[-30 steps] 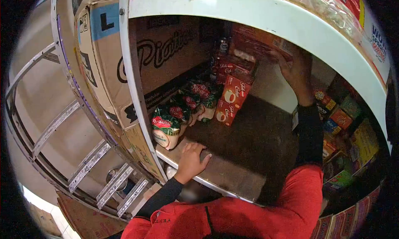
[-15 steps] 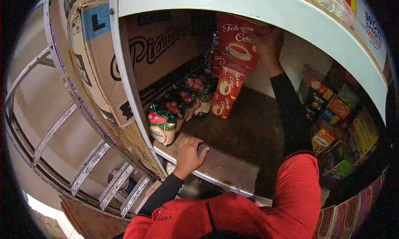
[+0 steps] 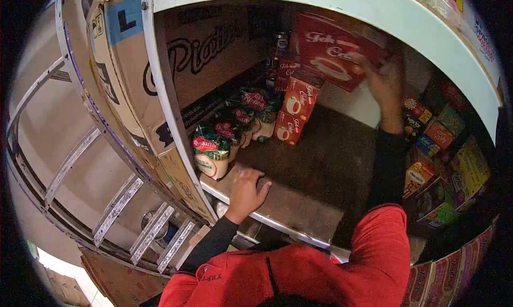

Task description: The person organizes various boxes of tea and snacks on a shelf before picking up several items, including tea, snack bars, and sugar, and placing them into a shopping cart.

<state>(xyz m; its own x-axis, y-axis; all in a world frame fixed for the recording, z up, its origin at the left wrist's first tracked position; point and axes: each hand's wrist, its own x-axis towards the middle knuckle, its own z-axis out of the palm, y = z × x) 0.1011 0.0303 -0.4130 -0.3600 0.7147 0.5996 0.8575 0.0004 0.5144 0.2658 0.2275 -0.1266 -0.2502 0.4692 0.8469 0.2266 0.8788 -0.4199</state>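
A large red tea box (image 3: 334, 45) marked "Teh Celup" is tilted and blurred, above the shelf. My right hand (image 3: 386, 90) grips its right side; the fingertips show on the front face. Below and left of it, two smaller red tea boxes (image 3: 295, 112) are stacked on the brown shelf board (image 3: 315, 152). My left hand (image 3: 248, 193) lies flat on the shelf's front edge, fingers outstretched, with nothing in it. Close to those fingers stands a Rosina sugar bag (image 3: 211, 156), at the front of a row of similar bags.
A metal ladder (image 3: 115, 211) leans at the left beside a tall cardboard carton (image 3: 125, 72). Another carton with large lettering (image 3: 203, 56) forms the shelf's left side. Several small product packs (image 3: 427, 141) stand at the right. A white shelf rim (image 3: 320, 0) curves overhead.
My right hand has moved right with the large tea box, which now tilts and stands apart from the smaller boxes. My left hand stays on the shelf edge.
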